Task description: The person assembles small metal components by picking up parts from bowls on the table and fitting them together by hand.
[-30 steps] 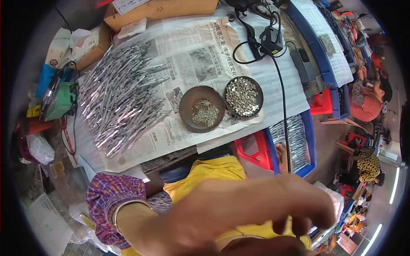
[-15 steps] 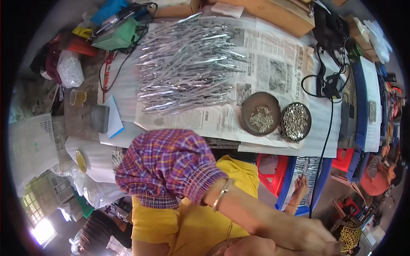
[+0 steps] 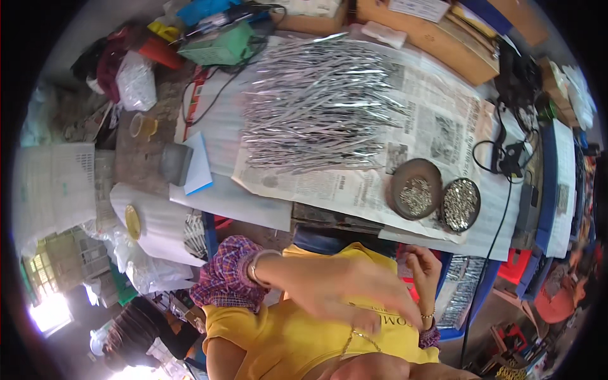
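Observation:
My left hand (image 3: 345, 285), with a bangle and a purple plaid sleeve, reaches across my yellow top. Motion blurs it, but its fingers look stretched out and hold nothing visible. My right hand (image 3: 425, 275), wearing a beaded bracelet, is raised near the table's front edge, its fingers loosely bent and apart with nothing seen in them. Behind it, a blue-sided tray (image 3: 443, 332) holds silvery strips (image 3: 464, 278). On newspaper (image 3: 294, 185) lies a wide pile of silvery metal strips (image 3: 320, 104). Two dark round dishes, a larger one (image 3: 398, 189) and a smaller one (image 3: 479, 201), hold small shiny metal pieces.
A green box-shaped device (image 3: 218, 47) with a cable stands at the back left. A cup of yellow liquid (image 3: 144, 126) and a grey block (image 3: 175, 163) are at left. Wooden boxes (image 3: 437, 41) line the back. A black cable (image 3: 494, 234) hangs over the right edge.
My left hand has drawn back leftward and up from the lower right. My right hand has moved left, away from the strips in the blue-sided tray. The view has shifted.

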The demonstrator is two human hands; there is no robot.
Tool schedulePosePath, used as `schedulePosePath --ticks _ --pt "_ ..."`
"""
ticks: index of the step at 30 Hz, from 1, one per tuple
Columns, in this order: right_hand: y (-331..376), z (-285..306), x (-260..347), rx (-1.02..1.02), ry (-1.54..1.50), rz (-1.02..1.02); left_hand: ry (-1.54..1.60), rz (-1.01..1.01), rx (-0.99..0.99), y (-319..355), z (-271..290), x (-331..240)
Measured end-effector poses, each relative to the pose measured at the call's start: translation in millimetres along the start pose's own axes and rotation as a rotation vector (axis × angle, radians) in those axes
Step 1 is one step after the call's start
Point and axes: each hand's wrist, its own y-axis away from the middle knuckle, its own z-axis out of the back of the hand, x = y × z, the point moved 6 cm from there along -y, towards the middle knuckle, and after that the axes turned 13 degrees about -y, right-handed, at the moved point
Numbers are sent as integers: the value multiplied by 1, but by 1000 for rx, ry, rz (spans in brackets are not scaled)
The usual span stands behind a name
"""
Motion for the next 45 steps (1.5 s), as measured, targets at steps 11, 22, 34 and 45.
schedulePosePath --ticks 11,22,34,45 --pt "-13 -81 19 395 367 294 -1361 778 -1172 209 188 38" --pt "-11 -91 14 431 438 272 -1510 691 -1145 218 230 61" --pt "-15 -92 12 444 479 270 -1472 618 -1122 192 228 60" --pt "-16 -87 7 432 428 245 -1456 653 -1051 183 234 64"
